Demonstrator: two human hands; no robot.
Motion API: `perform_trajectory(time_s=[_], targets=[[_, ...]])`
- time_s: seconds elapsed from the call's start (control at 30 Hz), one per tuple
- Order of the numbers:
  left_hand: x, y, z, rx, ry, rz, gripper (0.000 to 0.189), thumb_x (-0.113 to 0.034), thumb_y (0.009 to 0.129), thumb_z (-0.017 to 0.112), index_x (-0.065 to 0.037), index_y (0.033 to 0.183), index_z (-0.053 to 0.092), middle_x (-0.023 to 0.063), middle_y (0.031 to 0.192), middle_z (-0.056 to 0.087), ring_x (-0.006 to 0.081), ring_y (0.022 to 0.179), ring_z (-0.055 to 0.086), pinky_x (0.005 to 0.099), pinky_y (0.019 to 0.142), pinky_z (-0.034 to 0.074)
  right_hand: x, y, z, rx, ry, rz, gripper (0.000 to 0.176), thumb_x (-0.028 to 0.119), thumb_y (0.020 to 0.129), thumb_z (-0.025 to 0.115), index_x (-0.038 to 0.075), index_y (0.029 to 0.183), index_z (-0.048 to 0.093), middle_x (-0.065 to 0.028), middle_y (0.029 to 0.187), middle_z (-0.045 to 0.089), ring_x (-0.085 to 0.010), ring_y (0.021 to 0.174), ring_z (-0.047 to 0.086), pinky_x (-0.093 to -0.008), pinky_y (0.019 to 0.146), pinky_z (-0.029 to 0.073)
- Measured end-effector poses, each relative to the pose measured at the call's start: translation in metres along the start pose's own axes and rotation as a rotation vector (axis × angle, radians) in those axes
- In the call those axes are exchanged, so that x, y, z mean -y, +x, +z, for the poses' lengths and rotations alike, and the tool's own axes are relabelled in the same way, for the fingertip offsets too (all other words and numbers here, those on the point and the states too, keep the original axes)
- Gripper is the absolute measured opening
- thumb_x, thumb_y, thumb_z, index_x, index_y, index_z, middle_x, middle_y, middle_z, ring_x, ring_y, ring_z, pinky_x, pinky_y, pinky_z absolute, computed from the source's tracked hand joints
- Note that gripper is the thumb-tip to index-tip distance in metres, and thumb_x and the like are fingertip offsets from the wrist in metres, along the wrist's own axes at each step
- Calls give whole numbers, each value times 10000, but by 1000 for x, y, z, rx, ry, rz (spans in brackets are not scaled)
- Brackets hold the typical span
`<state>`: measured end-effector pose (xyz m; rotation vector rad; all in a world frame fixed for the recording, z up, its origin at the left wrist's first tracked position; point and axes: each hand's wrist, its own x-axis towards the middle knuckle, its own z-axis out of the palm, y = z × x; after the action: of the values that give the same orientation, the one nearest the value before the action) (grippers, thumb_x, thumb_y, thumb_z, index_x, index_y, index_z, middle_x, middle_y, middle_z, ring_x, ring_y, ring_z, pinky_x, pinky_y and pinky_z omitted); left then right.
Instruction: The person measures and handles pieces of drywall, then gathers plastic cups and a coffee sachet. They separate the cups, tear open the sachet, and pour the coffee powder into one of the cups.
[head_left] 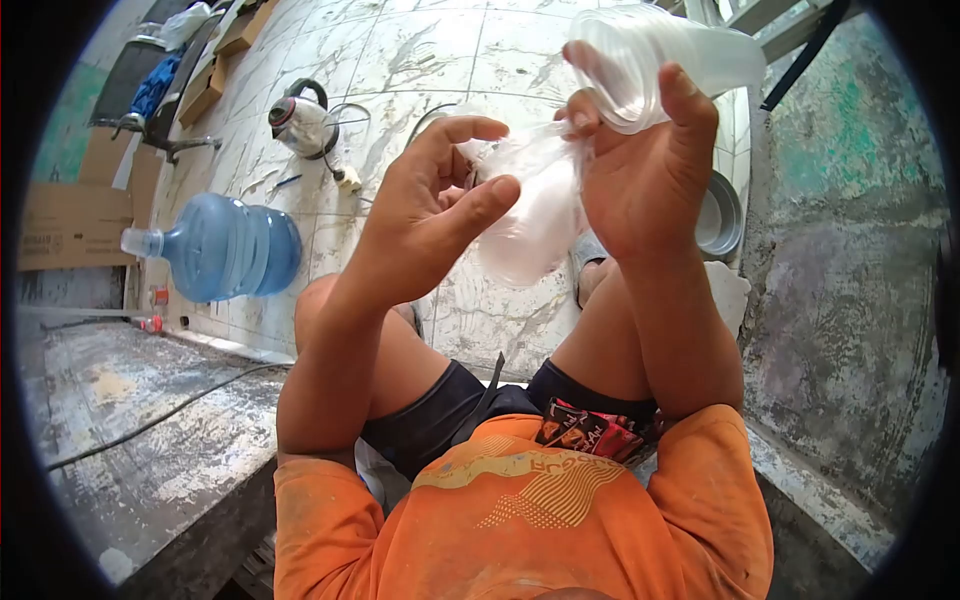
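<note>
A stack of clear plastic cups lies sideways in my right hand, its rims toward the palm and the fingers curled round it. Below the stack hangs a thin clear plastic bag, its upper edge at the fingertips of my right hand. My left hand is at the bag's left side, thumb and index finger apart. The other fingers of that hand are curled in beside the bag, and whether they pinch it is hard to see. Red and black sachets rest on my lap.
On the tiled floor a large blue water bottle lies on its side at the left. Beyond it stands an electric kettle with its cord. A metal bowl is behind my right forearm. Cardboard leans at the far left.
</note>
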<state>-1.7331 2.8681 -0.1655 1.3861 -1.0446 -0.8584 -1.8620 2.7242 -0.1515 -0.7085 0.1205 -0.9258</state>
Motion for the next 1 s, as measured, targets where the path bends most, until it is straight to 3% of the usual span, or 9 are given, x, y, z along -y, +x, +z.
perform_trajectory(time_s=[0.23, 0.3, 0.43, 0.47, 0.6, 0.73, 0.8, 0.9, 1.0], targets=[[-17, -8, 7, -93, -225, 79, 503, -201, 843, 787, -2, 1193, 486, 29, 890, 555, 61, 745, 514, 203, 635, 431, -10, 2, 2, -132, -321, -160, 542, 371, 882, 667, 72, 1281, 454, -168, 1127, 635, -179, 856, 561, -303, 715, 453], [-21, -12, 0, 63, 90, 200, 605, -168, 771, 827, -20, 1240, 474, 64, 1044, 535, 74, 906, 525, 219, 791, 452, -13, 3, 3, -116, -309, -170, 541, 357, 885, 674, 70, 1284, 449, -167, 1133, 630, -180, 905, 570, -308, 715, 453], [-14, -12, -3, -17, 186, 151, 578, -59, 769, 796, -8, 1243, 468, 51, 1048, 535, 66, 886, 511, 209, 751, 437, -15, 1, 7, -107, -323, -171, 560, 368, 887, 674, 58, 1292, 444, -174, 1134, 627, -182, 933, 581, -309, 720, 456], [-11, -11, -3, -168, 268, 186, 433, -48, 749, 752, -22, 1133, 553, 84, 857, 603, 139, 713, 570, 281, 669, 476, -16, 0, 8, -97, -324, -166, 559, 373, 888, 672, 55, 1291, 450, -178, 1140, 626, -186, 941, 586, -312, 724, 458], [-9, -5, -18, -375, 615, 346, 314, 22, 757, 669, -42, 1061, 622, 118, 828, 648, 188, 625, 567, 301, 623, 471, -20, -6, 6, -3, -288, -83, 545, 377, 896, 656, 50, 1288, 466, -191, 1175, 619, -204, 982, 598, -318, 720, 456], [-6, -8, -69, -180, 534, -32, 281, -2, 813, 666, -21, 1092, 644, 60, 794, 634, 109, 676, 564, 280, 634, 473, -23, -11, 6, 89, -309, -20, 580, 398, 887, 647, 40, 1307, 466, -216, 1209, 606, -230, 898, 640, -440, 868, 488], [1, -18, -95, -212, 287, 36, 214, -18, 863, 659, -8, 1077, 650, 11, 769, 596, 77, 683, 539, 248, 623, 465, -23, -13, 6, 64, -324, 31, 641, 414, 870, 648, 32, 1341, 442, -235, 1231, 588, -240, 793, 657, -579, 999, 437], [2, -38, -121, -320, 123, 28, 191, -32, 878, 653, -28, 1069, 660, 9, 763, 590, 70, 677, 544, 232, 624, 468, -19, -10, 7, 67, -250, 32, 481, 361, 911, 582, -10, 1218, 565, -194, 1153, 648, -215, 798, 680, -505, 922, 488], [30, -64, -158, -383, 301, -177, 199, -31, 875, 615, -27, 1068, 665, 19, 792, 609, 80, 666, 568, 239, 599, 489, -15, -8, 2, 88, -311, 33, 610, 389, 883, 623, 0, 1323, 461, -231, 1221, 587, -230, 784, 665, -528, 968, 464]])
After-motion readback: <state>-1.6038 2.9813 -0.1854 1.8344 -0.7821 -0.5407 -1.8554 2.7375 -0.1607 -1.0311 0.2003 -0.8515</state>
